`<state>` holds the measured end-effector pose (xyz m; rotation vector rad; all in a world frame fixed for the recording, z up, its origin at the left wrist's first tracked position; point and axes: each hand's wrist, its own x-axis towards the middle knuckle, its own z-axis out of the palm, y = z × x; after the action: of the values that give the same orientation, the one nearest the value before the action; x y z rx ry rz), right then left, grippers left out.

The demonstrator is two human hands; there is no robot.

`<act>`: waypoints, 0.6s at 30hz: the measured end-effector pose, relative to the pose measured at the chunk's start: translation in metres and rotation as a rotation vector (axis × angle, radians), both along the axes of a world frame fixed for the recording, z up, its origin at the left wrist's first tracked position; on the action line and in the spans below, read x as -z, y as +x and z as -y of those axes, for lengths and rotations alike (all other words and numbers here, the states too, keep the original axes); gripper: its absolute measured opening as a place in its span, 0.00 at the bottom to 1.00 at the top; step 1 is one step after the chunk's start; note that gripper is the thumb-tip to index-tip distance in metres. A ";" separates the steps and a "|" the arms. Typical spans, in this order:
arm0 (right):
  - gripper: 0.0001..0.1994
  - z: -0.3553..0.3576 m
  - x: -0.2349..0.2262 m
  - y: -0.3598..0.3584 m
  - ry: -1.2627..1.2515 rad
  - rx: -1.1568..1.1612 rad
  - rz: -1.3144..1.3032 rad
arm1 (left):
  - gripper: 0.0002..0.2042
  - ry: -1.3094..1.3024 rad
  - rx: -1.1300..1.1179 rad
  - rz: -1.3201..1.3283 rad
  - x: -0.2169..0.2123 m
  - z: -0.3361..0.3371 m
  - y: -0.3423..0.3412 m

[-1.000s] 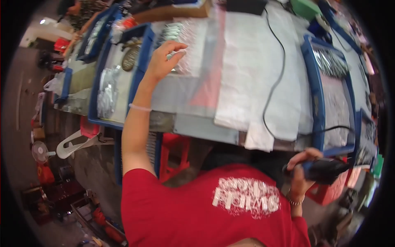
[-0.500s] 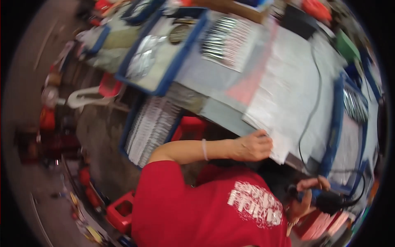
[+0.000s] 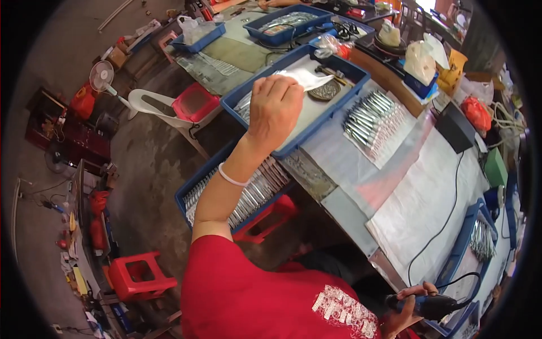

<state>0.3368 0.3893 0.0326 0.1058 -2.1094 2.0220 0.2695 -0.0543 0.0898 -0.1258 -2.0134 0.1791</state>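
My left hand (image 3: 275,107) is raised over a long blue tray (image 3: 293,142) on the table, fingers closed on the edge of a white sheet (image 3: 309,78) that lies in the tray. A round metal piece (image 3: 324,90) rests in the same tray just beyond the hand. My right hand (image 3: 407,308) sits low at the bottom right, gripping a black corded hand tool (image 3: 437,305). A spread of shiny metal pieces (image 3: 372,118) lies on the table to the right of the tray.
Below the table edge a second blue tray of metal pieces (image 3: 248,195) rests on a red stool (image 3: 265,217). Another red stool (image 3: 138,277), a white plastic chair (image 3: 155,107) with a pink basin (image 3: 195,101) and a fan (image 3: 101,76) stand on the floor at left.
The view has swung around. My left hand moved from the table's near edge up to the blue tray and closed on the white sheet. My right hand kept hold of the black tool.
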 end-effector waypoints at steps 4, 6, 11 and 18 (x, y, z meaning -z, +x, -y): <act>0.24 0.013 0.003 -0.005 0.041 -0.141 -0.047 | 0.06 0.208 -0.216 0.740 0.080 0.048 -0.004; 0.24 0.017 0.003 -0.005 0.059 -0.198 -0.008 | 0.06 0.444 -0.223 1.110 0.121 0.057 0.004; 0.23 0.016 -0.008 -0.005 0.003 -0.275 0.086 | 0.09 0.735 0.087 0.635 0.072 0.020 0.026; 0.26 0.026 0.004 -0.012 0.112 -0.263 0.085 | 0.06 0.861 1.212 -0.080 -0.031 -0.133 0.081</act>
<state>0.3247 0.3632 0.0285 0.3376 -2.3713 2.0789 0.3504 0.0785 0.1211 -0.7156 -1.4650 -1.3783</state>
